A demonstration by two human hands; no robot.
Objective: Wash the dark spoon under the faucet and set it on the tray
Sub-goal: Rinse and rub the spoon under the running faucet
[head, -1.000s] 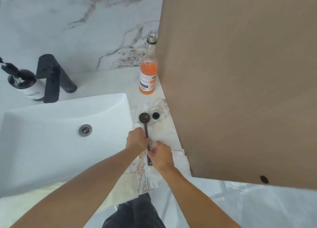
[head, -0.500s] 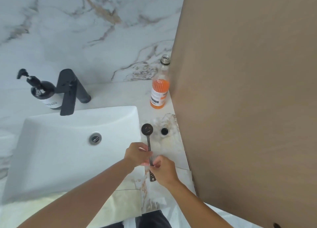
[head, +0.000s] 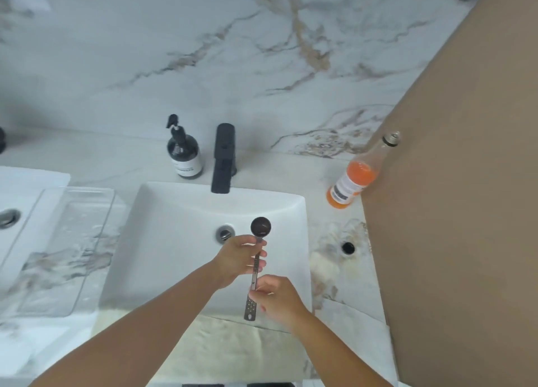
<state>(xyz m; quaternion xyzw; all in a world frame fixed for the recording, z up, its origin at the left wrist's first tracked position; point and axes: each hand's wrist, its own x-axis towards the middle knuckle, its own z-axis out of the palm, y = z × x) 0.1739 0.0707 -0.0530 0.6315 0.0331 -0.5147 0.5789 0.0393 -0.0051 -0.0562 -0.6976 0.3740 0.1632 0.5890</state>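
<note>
Over the sink [head: 163,241], both hands now hold spoon [head: 257,258].

The spoon [head: 260,242] is seen as dark brown, the faucet [head: 223,156] as matt black, the sink [head: 180,241] as plain white. The countertop [head: 334,270] is veined white marble; orange liquid is shown in the bottle [head: 350,182].
</note>
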